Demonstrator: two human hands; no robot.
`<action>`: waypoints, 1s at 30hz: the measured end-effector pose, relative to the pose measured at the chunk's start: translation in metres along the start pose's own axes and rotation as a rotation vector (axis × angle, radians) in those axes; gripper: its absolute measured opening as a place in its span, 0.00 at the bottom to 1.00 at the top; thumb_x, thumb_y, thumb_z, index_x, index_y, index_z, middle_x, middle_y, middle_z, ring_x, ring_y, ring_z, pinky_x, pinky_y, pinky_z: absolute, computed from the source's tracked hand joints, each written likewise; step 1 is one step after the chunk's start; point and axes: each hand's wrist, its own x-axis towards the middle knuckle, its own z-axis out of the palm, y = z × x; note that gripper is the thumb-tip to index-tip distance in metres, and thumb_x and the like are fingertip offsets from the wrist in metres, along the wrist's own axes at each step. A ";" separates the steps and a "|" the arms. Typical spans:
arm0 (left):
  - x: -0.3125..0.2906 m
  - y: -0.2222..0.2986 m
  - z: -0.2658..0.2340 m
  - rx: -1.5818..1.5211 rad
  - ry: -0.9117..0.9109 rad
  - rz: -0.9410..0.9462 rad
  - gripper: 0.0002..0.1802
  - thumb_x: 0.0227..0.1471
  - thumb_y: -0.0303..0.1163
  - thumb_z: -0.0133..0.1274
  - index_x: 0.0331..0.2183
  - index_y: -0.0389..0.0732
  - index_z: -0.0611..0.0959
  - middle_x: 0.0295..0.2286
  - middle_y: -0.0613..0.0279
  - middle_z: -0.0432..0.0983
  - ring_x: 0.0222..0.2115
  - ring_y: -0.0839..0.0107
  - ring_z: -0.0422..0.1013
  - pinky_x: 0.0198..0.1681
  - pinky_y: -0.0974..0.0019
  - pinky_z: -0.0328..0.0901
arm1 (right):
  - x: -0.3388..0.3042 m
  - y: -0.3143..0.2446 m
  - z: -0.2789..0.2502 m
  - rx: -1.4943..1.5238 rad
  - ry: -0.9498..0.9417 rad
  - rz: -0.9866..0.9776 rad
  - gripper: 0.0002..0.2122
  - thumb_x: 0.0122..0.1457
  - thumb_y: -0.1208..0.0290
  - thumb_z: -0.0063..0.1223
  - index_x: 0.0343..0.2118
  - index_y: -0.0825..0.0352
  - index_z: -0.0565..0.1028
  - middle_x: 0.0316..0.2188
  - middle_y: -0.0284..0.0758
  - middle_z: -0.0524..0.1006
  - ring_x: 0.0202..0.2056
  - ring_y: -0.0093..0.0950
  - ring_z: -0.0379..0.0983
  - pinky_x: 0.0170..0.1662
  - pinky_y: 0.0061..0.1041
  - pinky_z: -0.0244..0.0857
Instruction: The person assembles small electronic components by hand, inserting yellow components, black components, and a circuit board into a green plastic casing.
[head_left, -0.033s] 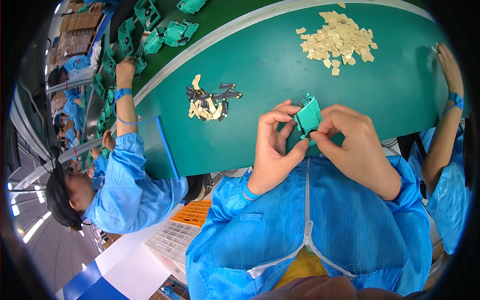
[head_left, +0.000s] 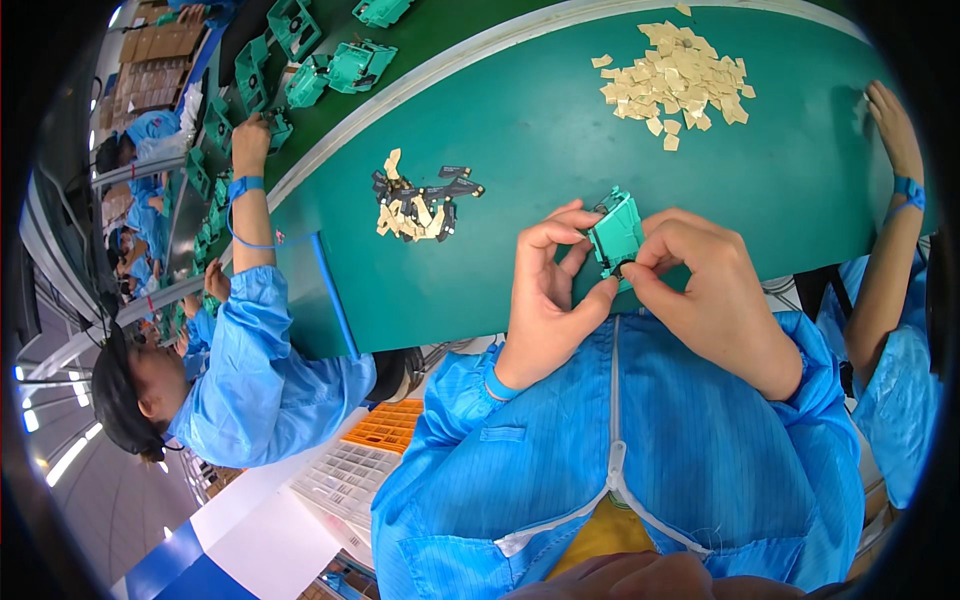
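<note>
Close to my body, a turquoise plastic housing [head_left: 617, 232] is held tilted above the green table between both hands. My left hand [head_left: 557, 275] grips its left side and lower end, fingers curled and thumb at the bottom. From the right, my right hand [head_left: 694, 262] presses thumb and fingertips at its lower right part, by a small dark piece [head_left: 625, 268] mostly covered by the fingers. Farther left on the table lies a pile of black flat strips [head_left: 455, 187] mixed with cream paper pieces [head_left: 408, 216].
A heap of cream square pieces [head_left: 678, 80] covers the far right. Beyond a pale rail [head_left: 420, 62], more turquoise housings [head_left: 360, 66] sit on a green belt. A co-worker's arm [head_left: 252, 215] reaches there at left; another person's hand [head_left: 893, 130] is at the right edge.
The co-worker's hand at the right edge has shifted slightly to the left and away from me. My hands and the housing stay where they were.
</note>
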 end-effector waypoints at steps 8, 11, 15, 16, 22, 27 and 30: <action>0.000 -0.004 -0.007 -0.027 -0.044 -0.009 0.34 0.46 0.09 0.56 0.52 0.47 0.66 0.58 0.54 0.61 0.67 0.57 0.48 0.67 0.41 0.53 | 0.005 0.007 -0.009 0.116 -0.092 0.088 0.05 0.53 0.81 0.60 0.25 0.74 0.74 0.25 0.37 0.76 0.25 0.27 0.75 0.30 0.25 0.69; 0.000 -0.004 -0.007 -0.092 -0.041 -0.038 0.33 0.48 0.10 0.57 0.52 0.46 0.66 0.59 0.53 0.61 0.69 0.57 0.44 0.69 0.45 0.50 | 0.009 0.005 -0.014 0.117 -0.154 0.143 0.05 0.53 0.80 0.61 0.25 0.74 0.75 0.24 0.35 0.76 0.25 0.23 0.73 0.28 0.22 0.66; 0.002 -0.002 -0.008 -0.087 -0.056 -0.043 0.32 0.49 0.11 0.57 0.52 0.45 0.66 0.59 0.53 0.61 0.69 0.57 0.43 0.69 0.44 0.49 | 0.017 0.007 -0.019 0.303 -0.265 0.356 0.07 0.54 0.78 0.63 0.24 0.73 0.75 0.21 0.32 0.77 0.23 0.16 0.70 0.24 0.19 0.61; 0.003 -0.001 -0.008 -0.079 -0.064 -0.045 0.32 0.49 0.11 0.57 0.52 0.45 0.66 0.59 0.52 0.60 0.69 0.57 0.43 0.69 0.44 0.49 | 0.020 0.007 -0.020 0.301 -0.265 0.357 0.07 0.54 0.78 0.63 0.24 0.73 0.75 0.21 0.32 0.77 0.23 0.16 0.70 0.24 0.19 0.61; 0.005 0.000 -0.010 -0.101 -0.045 -0.077 0.31 0.50 0.11 0.56 0.52 0.46 0.66 0.60 0.52 0.61 0.69 0.57 0.43 0.69 0.46 0.49 | 0.023 -0.005 -0.018 0.289 -0.287 0.371 0.06 0.56 0.79 0.61 0.25 0.73 0.75 0.20 0.30 0.76 0.22 0.15 0.70 0.23 0.18 0.59; 0.005 0.001 -0.009 -0.097 -0.016 -0.074 0.33 0.47 0.08 0.54 0.52 0.44 0.67 0.58 0.54 0.61 0.68 0.57 0.47 0.68 0.41 0.52 | 0.024 0.000 -0.018 0.317 -0.298 0.361 0.07 0.55 0.79 0.61 0.25 0.73 0.74 0.20 0.30 0.75 0.22 0.15 0.70 0.23 0.18 0.59; 0.005 0.002 -0.007 -0.095 -0.015 -0.073 0.33 0.47 0.08 0.54 0.52 0.44 0.67 0.58 0.54 0.61 0.68 0.57 0.47 0.68 0.42 0.52 | 0.023 0.001 -0.017 0.291 -0.278 0.388 0.06 0.54 0.80 0.60 0.25 0.72 0.73 0.20 0.30 0.75 0.22 0.15 0.70 0.23 0.19 0.60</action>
